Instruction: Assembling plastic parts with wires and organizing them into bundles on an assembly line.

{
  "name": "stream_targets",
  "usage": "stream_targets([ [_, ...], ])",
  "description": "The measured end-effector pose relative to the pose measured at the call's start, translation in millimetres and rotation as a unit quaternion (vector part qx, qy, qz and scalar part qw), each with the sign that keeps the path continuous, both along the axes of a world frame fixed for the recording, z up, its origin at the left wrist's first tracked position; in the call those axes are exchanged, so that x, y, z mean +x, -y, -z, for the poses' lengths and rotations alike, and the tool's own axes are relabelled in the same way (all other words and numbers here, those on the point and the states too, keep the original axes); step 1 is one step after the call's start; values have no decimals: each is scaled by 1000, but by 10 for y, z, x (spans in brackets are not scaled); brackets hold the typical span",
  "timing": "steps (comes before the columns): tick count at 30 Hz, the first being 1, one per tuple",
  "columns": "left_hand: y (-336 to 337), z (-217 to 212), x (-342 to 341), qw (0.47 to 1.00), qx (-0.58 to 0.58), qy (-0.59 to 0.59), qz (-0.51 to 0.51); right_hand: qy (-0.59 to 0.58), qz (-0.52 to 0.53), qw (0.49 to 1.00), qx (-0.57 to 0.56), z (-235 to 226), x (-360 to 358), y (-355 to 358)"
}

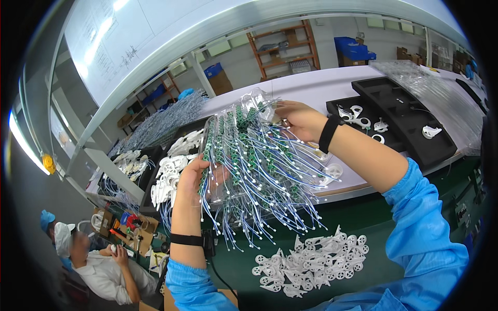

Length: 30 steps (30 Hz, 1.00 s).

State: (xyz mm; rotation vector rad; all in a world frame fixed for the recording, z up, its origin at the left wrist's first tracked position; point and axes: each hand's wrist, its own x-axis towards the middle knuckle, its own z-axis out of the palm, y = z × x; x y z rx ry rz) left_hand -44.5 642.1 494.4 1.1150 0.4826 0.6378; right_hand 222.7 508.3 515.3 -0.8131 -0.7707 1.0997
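Observation:
In front of me, tilted over the bench's near edge, is a clear plastic tray (258, 97) packed with rows of small green circuit boards (252, 158). Blue and white wires (259, 199) with white ends fan from the boards and hang down over the near side. My left hand (199, 177) is closed on the tray's left side, its fingertips partly seen through the plastic. At the far right corner, my right hand (298, 120) has its fingers closed on the tray, partly hidden by boards and wires.
White plastic parts (311, 262) lie heaped on the green surface below. More white parts (171, 173) fill a black tray at left. Black trays (410, 122) with a few white pieces stand right, beside stacked clear trays (430, 93). A co-worker (106, 269) sits lower left.

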Motion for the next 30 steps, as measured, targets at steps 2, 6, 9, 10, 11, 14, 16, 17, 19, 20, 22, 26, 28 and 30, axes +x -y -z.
stream_targets([
  [2,152,-86,-61,998,-32,50,6,10,0,1000,7,-63,-25,143],
  [6,609,-319,21,998,-21,49,41,-7,-7,1000,0,-180,8,678],
  [9,1067,-452,94,993,-18,72,91,44,-26,999,-10,-274,272,1190],
  [10,1282,-487,131,993,-9,69,93,62,-50,997,0,-270,391,1464],
  [11,1497,-484,157,993,-5,68,93,80,9,997,-10,-291,358,1687],
  [14,2264,-366,329,991,-17,102,89,5,105,994,-6,-467,69,2579],
  [16,2721,-223,456,980,-60,131,139,0,168,985,-44,-471,27,3232],
  [17,2973,-233,493,979,-53,104,166,3,223,974,-49,-422,43,3570],
  [19,3306,-35,631,967,-11,126,220,10,292,954,-63,-362,-109,4075],
  [20,3535,122,729,948,-81,210,226,18,306,949,-71,-370,-252,4260],
  [22,3826,288,868,935,-118,230,244,32,319,944,-72,-241,-346,4602],
  [26,4438,458,1048,902,-138,196,360,64,379,922,-58,18,-588,5628],
  [28,4738,473,1059,890,-144,163,400,80,397,913,-45,165,-702,6095],
  [30,5060,550,1110,878,-165,148,424,90,408,908,-33,304,-834,6451],
])
